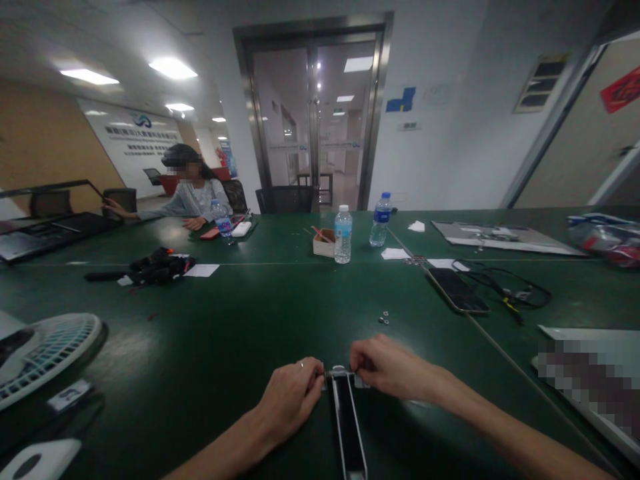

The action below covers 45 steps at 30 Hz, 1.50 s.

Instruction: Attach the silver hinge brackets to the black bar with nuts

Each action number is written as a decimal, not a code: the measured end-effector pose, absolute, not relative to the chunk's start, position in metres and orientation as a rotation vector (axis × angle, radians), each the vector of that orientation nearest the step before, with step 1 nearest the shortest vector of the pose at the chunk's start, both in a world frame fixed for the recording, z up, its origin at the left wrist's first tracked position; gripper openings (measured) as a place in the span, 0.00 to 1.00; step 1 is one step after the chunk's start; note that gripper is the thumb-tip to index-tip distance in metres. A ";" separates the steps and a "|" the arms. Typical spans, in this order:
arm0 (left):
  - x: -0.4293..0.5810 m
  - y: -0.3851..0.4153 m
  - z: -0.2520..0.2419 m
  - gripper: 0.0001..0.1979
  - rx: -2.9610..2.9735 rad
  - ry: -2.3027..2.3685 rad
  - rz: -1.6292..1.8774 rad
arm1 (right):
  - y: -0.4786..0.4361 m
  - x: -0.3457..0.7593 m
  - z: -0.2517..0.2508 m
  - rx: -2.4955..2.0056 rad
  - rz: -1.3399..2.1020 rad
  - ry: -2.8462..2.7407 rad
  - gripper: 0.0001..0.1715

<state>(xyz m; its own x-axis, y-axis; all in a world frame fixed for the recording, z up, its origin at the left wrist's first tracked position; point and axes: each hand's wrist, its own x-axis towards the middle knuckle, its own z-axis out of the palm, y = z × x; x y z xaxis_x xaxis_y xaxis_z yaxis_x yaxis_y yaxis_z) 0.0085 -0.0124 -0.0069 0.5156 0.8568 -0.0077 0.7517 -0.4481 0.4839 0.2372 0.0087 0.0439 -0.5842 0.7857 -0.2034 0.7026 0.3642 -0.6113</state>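
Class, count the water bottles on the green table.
3 bottles: one beside the small box, one right of it, one by the seated person; none obviously hidden.

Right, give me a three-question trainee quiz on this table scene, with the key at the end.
1. True or false: the left hand and right hand both pinch the far end of the long metal rail.
2. Pick one: what lies on the green table just beyond the right hand? A. small metal nuts B. a red mug C. a pair of scissors
3. Fill in: the white fan grille lies on the person's ____ side.
Key: 1 true; 2 A; 3 left.
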 end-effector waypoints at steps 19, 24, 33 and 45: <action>0.009 -0.011 -0.012 0.08 2.347 1.362 0.380 | 0.026 0.246 0.018 -1.213 0.994 -2.410 0.07; 0.010 -0.012 -0.006 0.08 2.310 1.408 0.377 | 0.023 0.243 0.012 -1.162 0.906 -2.429 0.06; 0.010 -0.009 -0.011 0.09 2.311 1.396 0.398 | 0.008 0.243 -0.010 -1.084 0.741 -2.278 0.05; 0.007 -0.007 -0.014 0.12 2.375 1.327 0.393 | 0.011 0.253 -0.005 -0.973 0.586 -2.424 0.09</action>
<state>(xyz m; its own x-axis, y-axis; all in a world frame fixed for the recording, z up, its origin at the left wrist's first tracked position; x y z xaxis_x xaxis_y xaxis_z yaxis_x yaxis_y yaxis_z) 0.0069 -0.0071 -0.0140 0.5126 0.8570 0.0527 0.7475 -0.4756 0.4637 0.2533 0.0112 -0.0046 -0.6437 0.7216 0.2550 0.5256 0.6589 -0.5381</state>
